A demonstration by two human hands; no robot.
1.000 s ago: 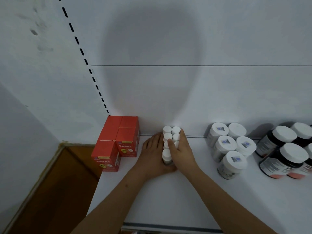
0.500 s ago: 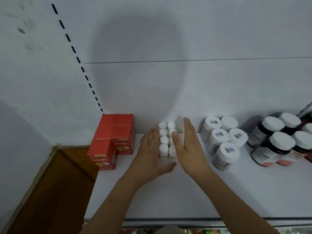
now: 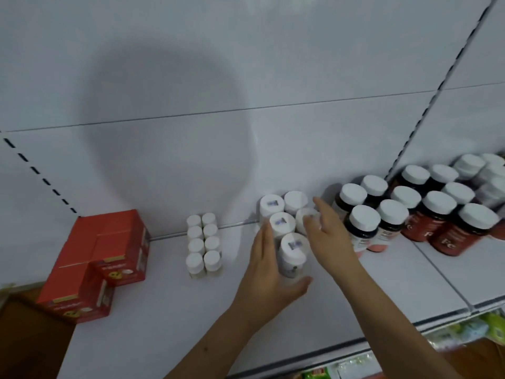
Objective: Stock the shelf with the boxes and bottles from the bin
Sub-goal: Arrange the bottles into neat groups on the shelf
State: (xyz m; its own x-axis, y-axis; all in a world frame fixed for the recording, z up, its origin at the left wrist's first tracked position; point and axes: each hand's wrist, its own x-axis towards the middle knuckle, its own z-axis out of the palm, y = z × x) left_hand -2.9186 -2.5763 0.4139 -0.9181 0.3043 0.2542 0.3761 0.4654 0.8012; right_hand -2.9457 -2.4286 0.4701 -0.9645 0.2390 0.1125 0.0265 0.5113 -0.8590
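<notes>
On the white shelf (image 3: pixel 169 318) stand several white-capped white bottles (image 3: pixel 292 247) in a cluster near the back wall. My left hand (image 3: pixel 269 280) lies flat along the cluster's left side, fingers straight, thumb under the front bottle. My right hand (image 3: pixel 329 236) has straight fingers against the cluster's right side. Left of them stands a tidy double row of small white bottles (image 3: pixel 203 242), with no hand on it. Red boxes (image 3: pixel 95 263) are stacked at the shelf's left end.
Dark bottles with white caps (image 3: pixel 363 225) and red-labelled ones (image 3: pixel 448 228) crowd the shelf to the right of my right hand. A slotted upright (image 3: pixel 426 110) rises at the back right. Brown floor (image 3: pixel 30 337) shows at the lower left, coloured packages (image 3: pixel 355 365) below the shelf edge.
Both hands have left the double row of small white bottles and moved right to the cluster of larger white bottles, now framing it from both sides. The view has swung right.
</notes>
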